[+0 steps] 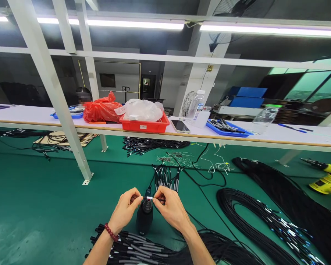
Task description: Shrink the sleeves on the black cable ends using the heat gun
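Note:
My left hand (126, 211) and my right hand (170, 208) meet over the green table, both pinching a thin black cable end with a small white label (149, 198) between the fingertips. A bead bracelet sits on my left wrist. Just below the fingers stands a dark upright tool (145, 219). A bundle of finished cable ends with white labels (165, 176) lies just beyond my hands. More black and grey cable ends (132, 248) lie under my forearms.
Large coils of black cable (264, 213) fill the right side. A yellow power tool (327, 182) lies far right. The white shelf (292, 141) carries a red tray (145, 127), a blue tray (226, 129), a phone (180, 126) and bottles. A white post (71, 143) stands left.

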Tool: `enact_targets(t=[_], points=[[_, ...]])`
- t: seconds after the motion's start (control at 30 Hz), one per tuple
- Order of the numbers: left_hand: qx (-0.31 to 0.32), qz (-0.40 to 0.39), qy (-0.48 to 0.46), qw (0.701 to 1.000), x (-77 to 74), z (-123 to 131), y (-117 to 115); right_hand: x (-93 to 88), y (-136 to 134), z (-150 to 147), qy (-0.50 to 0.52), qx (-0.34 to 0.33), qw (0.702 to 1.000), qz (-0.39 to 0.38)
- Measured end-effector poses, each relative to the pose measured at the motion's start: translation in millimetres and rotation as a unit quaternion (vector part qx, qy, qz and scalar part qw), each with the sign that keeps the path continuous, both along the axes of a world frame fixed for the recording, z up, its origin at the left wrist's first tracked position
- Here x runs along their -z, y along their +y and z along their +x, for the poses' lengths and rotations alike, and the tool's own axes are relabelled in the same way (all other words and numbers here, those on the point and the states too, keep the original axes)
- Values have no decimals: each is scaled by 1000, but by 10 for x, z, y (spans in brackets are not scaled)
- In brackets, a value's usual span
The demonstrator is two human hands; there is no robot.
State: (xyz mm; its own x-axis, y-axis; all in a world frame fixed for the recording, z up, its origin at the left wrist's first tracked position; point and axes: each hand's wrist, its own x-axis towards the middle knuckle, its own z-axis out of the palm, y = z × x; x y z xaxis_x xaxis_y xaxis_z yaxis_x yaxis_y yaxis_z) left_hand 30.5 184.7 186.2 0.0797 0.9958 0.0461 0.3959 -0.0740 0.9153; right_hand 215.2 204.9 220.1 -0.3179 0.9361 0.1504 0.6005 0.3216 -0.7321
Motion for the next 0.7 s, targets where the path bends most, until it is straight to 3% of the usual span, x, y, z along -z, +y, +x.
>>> enact_targets(t=[0.23,0.47,0.7], points=[[-8,19,22,1000,-41,6,-52,-22,-8,136,-54,-32,998,12],[-33,21,131,991,-24,0,-25,-27,1,113,-43,-41,998,29],[-22,30,75,996,-22,-31,-9,43,42,111,-28,-28,999,25]])
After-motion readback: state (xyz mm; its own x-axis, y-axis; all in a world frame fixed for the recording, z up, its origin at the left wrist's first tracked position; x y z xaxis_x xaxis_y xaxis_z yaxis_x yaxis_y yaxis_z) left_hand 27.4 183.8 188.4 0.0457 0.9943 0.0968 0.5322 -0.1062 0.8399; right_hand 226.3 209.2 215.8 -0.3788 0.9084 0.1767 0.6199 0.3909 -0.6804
